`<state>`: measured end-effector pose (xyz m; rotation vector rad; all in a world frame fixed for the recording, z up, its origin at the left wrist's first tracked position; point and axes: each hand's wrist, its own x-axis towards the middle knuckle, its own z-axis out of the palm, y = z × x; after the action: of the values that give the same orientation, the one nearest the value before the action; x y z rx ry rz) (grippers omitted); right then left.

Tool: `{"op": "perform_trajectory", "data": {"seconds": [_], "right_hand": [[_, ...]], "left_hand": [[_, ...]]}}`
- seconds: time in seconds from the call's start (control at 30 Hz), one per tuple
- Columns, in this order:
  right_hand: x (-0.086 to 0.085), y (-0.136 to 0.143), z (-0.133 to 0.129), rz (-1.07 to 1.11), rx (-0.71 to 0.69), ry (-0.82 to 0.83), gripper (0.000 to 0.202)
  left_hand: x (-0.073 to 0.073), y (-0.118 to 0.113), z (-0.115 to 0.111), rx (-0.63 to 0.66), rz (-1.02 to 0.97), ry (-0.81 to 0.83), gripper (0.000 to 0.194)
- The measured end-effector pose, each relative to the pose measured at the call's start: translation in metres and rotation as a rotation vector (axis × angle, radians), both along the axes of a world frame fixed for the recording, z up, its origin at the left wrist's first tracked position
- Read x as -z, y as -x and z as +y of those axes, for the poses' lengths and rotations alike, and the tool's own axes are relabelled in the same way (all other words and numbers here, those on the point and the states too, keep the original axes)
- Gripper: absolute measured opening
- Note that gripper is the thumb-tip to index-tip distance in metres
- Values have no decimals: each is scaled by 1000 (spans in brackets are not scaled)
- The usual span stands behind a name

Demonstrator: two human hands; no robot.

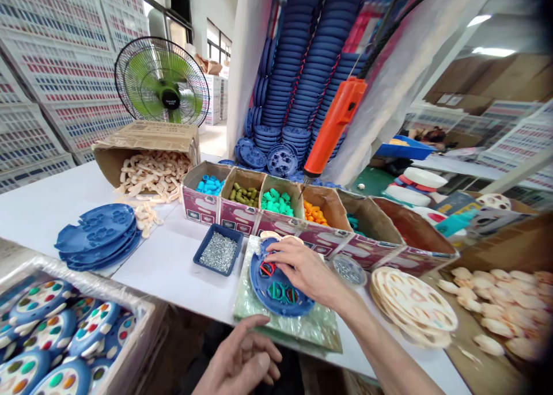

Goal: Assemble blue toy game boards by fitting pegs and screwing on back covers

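A round blue plastic plate-like part (259, 285) lies on a plastic-wrapped pad (328, 331) at the table's front edge. Red and teal pieces sit in its openings. My right hand (305, 268) reaches over its upper edge, fingertips bunched and pointing down onto it; whatever they pinch is hidden. Cream-coloured rounded pieces show just behind those fingers. Closer to me, my left hand (246, 354) hovers off the pad's near edge, palm turned inward, fingers loosely bent and apart, holding nothing. A dark tray of small screws (219, 250) stands left of the pad.
Cardboard bins (276, 202) of coloured plastic pieces line the back. An orange electric screwdriver (334, 127) hangs above them. Blue plates (101, 228) are stacked left, cream discs (412, 303) right. A crate (142, 320) of assembled toys stands front left; a fan (166, 90) stands behind.
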<state>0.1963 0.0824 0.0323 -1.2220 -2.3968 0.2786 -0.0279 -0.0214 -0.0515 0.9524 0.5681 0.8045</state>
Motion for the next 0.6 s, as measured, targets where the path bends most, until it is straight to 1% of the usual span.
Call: {"op": "perform_trajectory", "data": {"seconds": [0.1,0.2,0.3,0.37,0.47,0.53,0.6], "right_hand": [[-1,-1,-3,52,40,-25,34],[-5,-10,-13,181,139,-69,29],[-8,-25,-34,299,249,-108,25],[-4,-35,-54,368,340,-116,24],[13,-47,-85,438,453,-73,23],[30,-52,-104,475,503,-22,24],[48,-54,-121,506,535,31,26]], "left_hand": [[-6,7,-3,4,38,0,57],[-14,19,-4,-50,138,-29,54],[-25,36,-3,-137,278,-77,51],[-33,47,-3,-208,374,-89,49],[-37,62,-3,-286,515,-100,45],[-33,74,-1,-356,586,-149,45],[-26,91,6,-470,666,-245,45]]}}
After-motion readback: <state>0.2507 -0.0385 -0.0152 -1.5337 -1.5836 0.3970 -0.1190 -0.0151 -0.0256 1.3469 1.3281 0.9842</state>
